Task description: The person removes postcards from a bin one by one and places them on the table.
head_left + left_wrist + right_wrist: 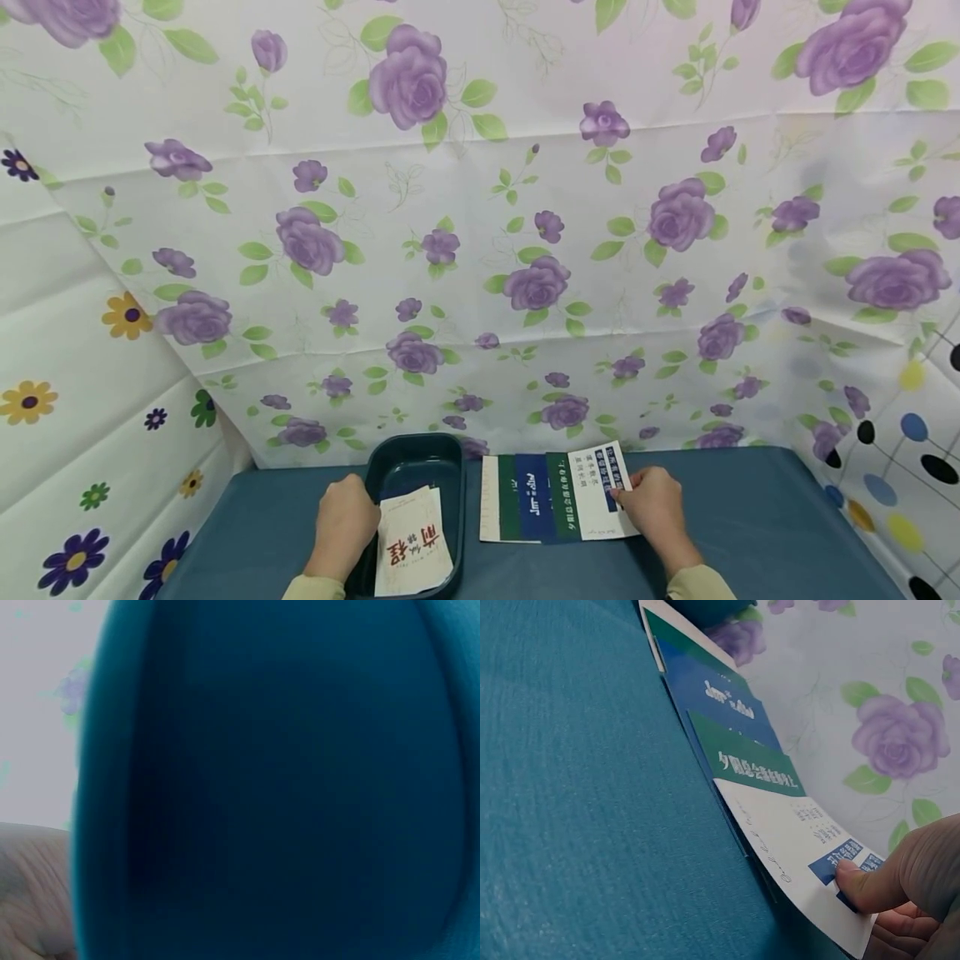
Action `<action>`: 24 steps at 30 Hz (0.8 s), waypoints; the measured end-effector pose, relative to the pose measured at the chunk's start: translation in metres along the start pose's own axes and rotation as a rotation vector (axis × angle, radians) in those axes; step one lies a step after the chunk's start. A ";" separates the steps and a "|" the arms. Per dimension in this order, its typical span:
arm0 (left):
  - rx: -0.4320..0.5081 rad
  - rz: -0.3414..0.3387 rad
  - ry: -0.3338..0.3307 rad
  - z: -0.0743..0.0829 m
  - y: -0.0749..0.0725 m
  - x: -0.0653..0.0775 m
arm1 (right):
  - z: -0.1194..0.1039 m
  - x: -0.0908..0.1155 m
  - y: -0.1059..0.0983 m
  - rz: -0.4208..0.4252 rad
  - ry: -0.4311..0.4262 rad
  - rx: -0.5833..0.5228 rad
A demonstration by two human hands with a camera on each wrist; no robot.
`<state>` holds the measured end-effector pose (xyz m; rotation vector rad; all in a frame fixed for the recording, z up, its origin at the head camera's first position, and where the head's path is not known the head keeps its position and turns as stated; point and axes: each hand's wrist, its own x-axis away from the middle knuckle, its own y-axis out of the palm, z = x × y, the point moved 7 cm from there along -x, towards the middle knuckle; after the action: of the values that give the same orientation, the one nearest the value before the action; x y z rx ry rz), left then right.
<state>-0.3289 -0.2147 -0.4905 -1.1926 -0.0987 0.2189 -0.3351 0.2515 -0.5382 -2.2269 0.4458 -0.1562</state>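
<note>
A dark green tray (414,444) stands near the middle of the table, with a stack of cream cards (411,546) bearing red and black characters inside. My left hand (345,521) grips its left rim; in the left wrist view the tray (300,787) fills most of the picture and the fingers are hidden. To the tray's right lies an overlapping row of cards, with a blue card (532,500) and green ones in its middle. My right hand (654,510) pinches the white card (592,479) at the row's right end, thumb (866,885) on top. That end is lifted slightly off the table.
A blue-green cloth (720,500) covers the table. Close behind rises a white sheet with purple roses (536,283). Other patterned sheets hang at the left (75,400) and right (892,467) sides.
</note>
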 end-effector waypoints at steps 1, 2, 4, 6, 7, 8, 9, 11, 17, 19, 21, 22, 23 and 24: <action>0.000 0.001 0.001 0.000 0.000 0.000 | 0.000 0.000 0.001 -0.001 -0.001 0.010; 0.001 0.003 0.001 0.000 0.000 0.000 | 0.001 0.000 0.002 0.002 -0.005 0.018; 0.001 0.006 0.002 0.000 -0.001 0.000 | 0.002 0.000 0.003 0.011 -0.007 0.033; 0.005 0.005 0.002 0.000 -0.001 -0.001 | 0.002 0.000 0.004 0.020 -0.019 0.041; 0.007 0.005 0.003 0.000 -0.001 -0.001 | 0.002 0.000 0.004 0.026 -0.026 0.044; 0.010 0.004 0.002 0.000 -0.001 -0.001 | 0.001 0.000 0.004 0.035 -0.034 0.044; 0.010 0.005 0.002 -0.001 -0.001 -0.001 | 0.000 0.001 0.004 0.039 -0.038 0.046; 0.009 0.006 -0.001 -0.001 -0.001 -0.001 | -0.001 0.001 0.005 0.047 -0.045 0.054; -0.003 0.012 0.000 -0.003 0.000 -0.002 | -0.002 0.004 0.006 0.058 -0.027 0.123; -0.002 0.013 0.000 -0.003 0.000 -0.002 | -0.001 0.004 0.006 0.050 -0.014 0.140; -0.003 0.017 0.001 -0.002 0.000 -0.002 | 0.000 0.004 0.006 0.039 -0.006 0.144; -0.004 0.018 0.002 -0.002 0.000 -0.002 | 0.000 0.005 0.007 0.033 -0.003 0.146; -0.005 0.019 0.003 -0.002 -0.001 -0.002 | 0.000 0.005 0.007 0.029 -0.001 0.147; -0.005 0.019 0.005 -0.001 -0.001 -0.002 | 0.001 0.005 0.008 0.023 0.002 0.150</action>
<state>-0.3303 -0.2165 -0.4903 -1.1996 -0.0836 0.2327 -0.3326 0.2459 -0.5446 -2.0742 0.4456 -0.1746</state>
